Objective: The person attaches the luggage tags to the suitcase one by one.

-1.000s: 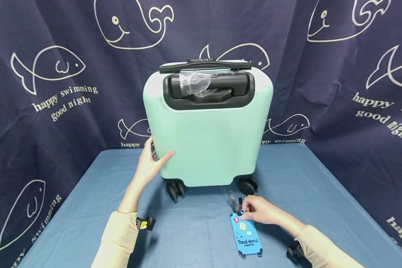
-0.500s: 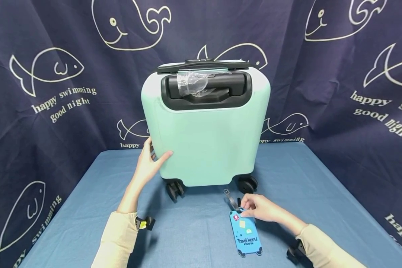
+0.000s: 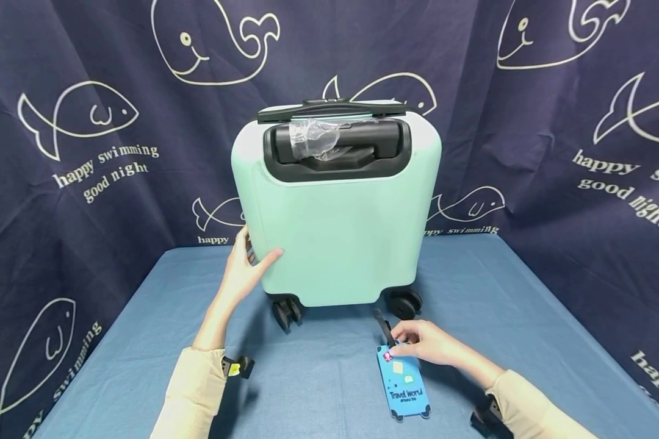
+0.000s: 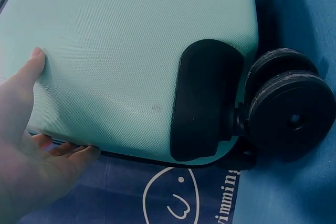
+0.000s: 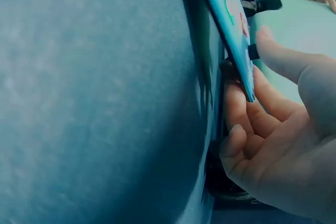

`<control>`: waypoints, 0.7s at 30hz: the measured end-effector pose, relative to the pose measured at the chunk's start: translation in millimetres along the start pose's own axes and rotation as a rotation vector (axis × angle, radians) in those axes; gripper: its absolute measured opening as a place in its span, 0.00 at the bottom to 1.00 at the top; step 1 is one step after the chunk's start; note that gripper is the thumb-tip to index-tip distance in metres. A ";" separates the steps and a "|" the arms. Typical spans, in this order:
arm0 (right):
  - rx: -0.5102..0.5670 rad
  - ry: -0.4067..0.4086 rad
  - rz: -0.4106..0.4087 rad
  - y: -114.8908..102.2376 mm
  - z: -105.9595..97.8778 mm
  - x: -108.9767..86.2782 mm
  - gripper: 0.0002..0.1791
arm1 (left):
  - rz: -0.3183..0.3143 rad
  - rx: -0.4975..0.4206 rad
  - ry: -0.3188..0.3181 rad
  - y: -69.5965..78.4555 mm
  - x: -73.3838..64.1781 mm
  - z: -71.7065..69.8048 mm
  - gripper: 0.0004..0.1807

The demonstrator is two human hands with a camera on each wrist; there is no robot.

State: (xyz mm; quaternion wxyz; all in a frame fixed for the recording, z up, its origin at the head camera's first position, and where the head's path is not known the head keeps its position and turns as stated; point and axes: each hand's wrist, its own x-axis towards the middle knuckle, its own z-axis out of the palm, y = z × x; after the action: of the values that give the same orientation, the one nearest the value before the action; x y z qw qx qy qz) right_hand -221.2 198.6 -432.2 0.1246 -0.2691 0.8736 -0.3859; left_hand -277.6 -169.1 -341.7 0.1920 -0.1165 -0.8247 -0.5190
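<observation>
A mint-green suitcase [image 3: 340, 244] stands upright on its black wheels, its front tipped slightly toward me. My left hand [image 3: 241, 268] grips its lower left side, thumb on the front face and fingers along the side edge; the left wrist view shows this hand [image 4: 37, 145] close up. In front of the right wheel, my right hand [image 3: 425, 342] pinches a blue luggage tag [image 3: 403, 384] near its top end, where the strap joins. The dark strap [image 3: 383, 326] points up toward the suitcase. In the right wrist view the tag [image 5: 231, 24] stands edge-on, raised along one side from the cloth.
A blue cloth [image 3: 318, 378] covers the table. Behind stands a navy curtain [image 3: 318, 49] with whale and fish prints. On the suitcase top are a black carry handle [image 3: 335, 110] and a recessed pull handle [image 3: 373, 137] with clear plastic film [image 3: 314, 137] on it.
The strap on the tag has twisted, and the right fingers have shifted slightly left at the tag's top. The left hand keeps its place on the suitcase.
</observation>
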 end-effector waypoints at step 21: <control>-0.059 0.136 0.053 2.5 0.6 0.0 0.11 | -0.021 -0.004 -0.007 2.1 0.1 -0.1 0.45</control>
State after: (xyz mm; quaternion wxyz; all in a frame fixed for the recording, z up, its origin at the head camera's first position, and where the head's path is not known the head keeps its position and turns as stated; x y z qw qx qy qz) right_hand -221.9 199.6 -434.5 0.0671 -0.2226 0.8978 -0.3741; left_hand -276.9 -168.3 -339.9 0.1832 -0.1101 -0.8256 -0.5222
